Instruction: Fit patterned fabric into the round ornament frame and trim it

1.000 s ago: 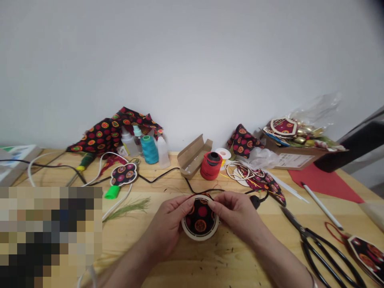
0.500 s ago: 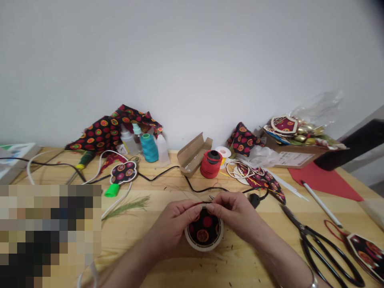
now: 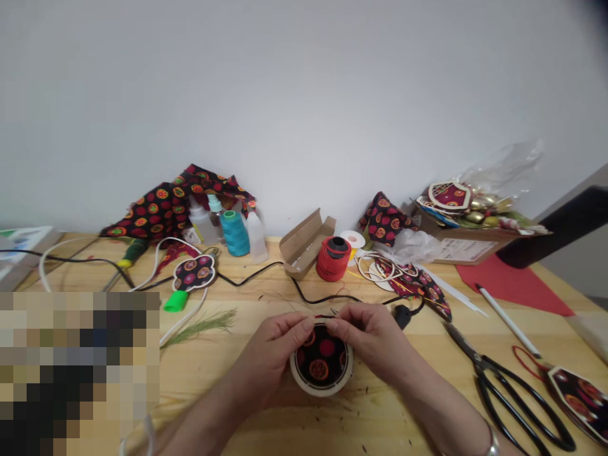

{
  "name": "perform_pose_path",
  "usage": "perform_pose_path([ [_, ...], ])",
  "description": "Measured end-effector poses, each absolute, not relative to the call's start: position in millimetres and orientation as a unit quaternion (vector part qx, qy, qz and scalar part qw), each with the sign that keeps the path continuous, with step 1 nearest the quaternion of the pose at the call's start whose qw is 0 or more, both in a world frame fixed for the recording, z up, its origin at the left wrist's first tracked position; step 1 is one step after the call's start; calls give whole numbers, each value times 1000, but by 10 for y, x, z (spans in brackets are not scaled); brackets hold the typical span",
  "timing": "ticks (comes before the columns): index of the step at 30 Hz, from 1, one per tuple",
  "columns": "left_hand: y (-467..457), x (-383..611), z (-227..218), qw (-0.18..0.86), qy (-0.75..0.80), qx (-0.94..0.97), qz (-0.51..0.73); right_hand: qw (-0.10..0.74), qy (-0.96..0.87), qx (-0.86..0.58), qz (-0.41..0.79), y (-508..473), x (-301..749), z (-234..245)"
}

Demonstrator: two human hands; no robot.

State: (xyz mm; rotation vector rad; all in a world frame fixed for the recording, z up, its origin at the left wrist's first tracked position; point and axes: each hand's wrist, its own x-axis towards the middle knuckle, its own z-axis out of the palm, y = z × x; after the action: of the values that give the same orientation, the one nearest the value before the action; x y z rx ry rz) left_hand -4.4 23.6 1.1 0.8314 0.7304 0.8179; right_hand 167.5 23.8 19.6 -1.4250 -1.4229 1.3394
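Table (image 3: 289,427) beneath, left hand (image 3: 279,345) and right hand (image 3: 371,337) pinch a disc (image 3: 323,361).

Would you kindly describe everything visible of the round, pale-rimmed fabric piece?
The round, pale-rimmed fabric piece has a wood-like ring, along which a dark, broken line curves, around black fabric printed with dark-red and orange circles. The patterned side faces the camera. The left hand and right hand pinch its upper edge, hiding parts; whether its lower edge touches the pale wooden table is unclear.

L hand (image 3: 280,345) & R hand (image 3: 375,339) bare, forearms (image 3: 434,392) too; shiny silver-col. band (image 3: 494,438) on R forearm.
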Motion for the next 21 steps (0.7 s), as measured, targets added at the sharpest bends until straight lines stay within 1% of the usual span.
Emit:
perform_pose_path([
  [4, 260, -29, 61, 768, 347, 334, 423, 392, -506, -562, 523, 263, 1696, 181],
  [8, 276, -21, 102, 782, 340, 314, 418, 425, -471, -568, 524, 282, 1719, 175],
  [13, 262, -27, 81, 781, 337, 324, 413, 433, -465, -564, 527, 292, 1728, 176],
  [21, 287, -59, 67, 751, 371, 377, 395, 436, -457, -556, 541, 307, 1716, 166],
])
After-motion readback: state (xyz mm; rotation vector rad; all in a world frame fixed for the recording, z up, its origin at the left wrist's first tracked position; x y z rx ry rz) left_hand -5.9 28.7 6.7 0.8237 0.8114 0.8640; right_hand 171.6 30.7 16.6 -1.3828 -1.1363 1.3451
